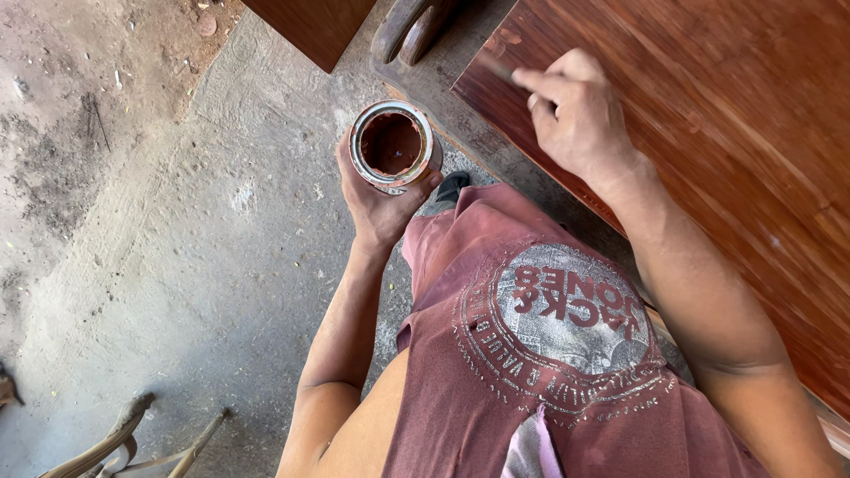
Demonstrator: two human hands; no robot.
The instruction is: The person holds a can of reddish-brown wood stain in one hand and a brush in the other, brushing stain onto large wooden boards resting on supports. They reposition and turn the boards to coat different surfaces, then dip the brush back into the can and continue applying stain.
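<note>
- Your left hand [382, 199] is wrapped around a small round tin [392, 146], fingers curled up its side and thumb pressed on the near rim; the tin stands upright, open at the top, with dark reddish-brown liquid inside and smears of the same colour on its rim.
- The tin sits just left of the big reddish-brown wooden panel [726, 142], close to the panel's lower edge but apart from it, and above the concrete floor [221, 265].
- Your right hand [580, 115] lies over the panel near its left corner, closed in a pinch, with thumb and fingers gripping a thin brush handle [498, 69]; the handle is blurred, and its tip cannot be made out.
- Your faded red shirt [549, 354] with its round grey print fills the space below the panel, between your two arms.
- Beyond the tin, further from the panel, a second piece of reddish wood [310, 26] shows at the top edge.
- Well left of the panel, at the bottom corner, pale curved wooden pieces [133, 443] lie on the floor.
</note>
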